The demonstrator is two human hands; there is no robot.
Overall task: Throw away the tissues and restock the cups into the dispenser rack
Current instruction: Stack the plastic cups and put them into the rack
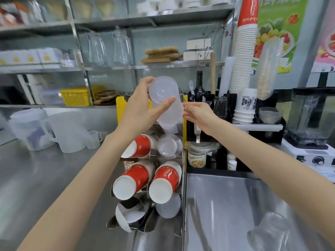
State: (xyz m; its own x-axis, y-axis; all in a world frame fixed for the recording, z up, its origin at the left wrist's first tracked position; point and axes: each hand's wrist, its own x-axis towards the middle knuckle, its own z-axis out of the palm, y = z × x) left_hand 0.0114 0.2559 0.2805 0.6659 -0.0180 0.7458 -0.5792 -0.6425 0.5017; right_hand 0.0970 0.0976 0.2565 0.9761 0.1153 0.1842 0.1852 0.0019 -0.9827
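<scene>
Steel shelves [126, 67] fill the back wall, holding glasses, boxes and a yellow basket [75, 96]. Below them a steel surface [45, 169] carries a rack [164, 224] of slanted metal tubes, with pale jugs [47, 129] off to the left and a blender [311, 116] at far right.

Above the rack's top tube on the right, the left hand [139, 107] holds a stack of frosted plastic cups [166, 102], bottom end toward the camera, tilted with its far end down at the tube mouth. Its fingers [145, 82] curl over the top of the stack and the thumb presses across the front, so the hand is clamped on the cups. The right hand [198, 115] reaches in from the right, fingertips lightly bent and loosely apart, just at the stack's right side; whether they touch it I cannot tell.

Lower tubes hold red paper cups [134, 176], bottoms out, in three slots, a clear cup stack [169, 145] beside the upper red one, and a frosted stack [168, 207] at bottom right. The bottom left tube [129, 212] shows only its metal inside.

Right of the rack, a tall column of white and red cups [243, 57] stands behind a black organiser [235, 115]. One clear cup [270, 230] lies on the surface near the right forearm.
</scene>
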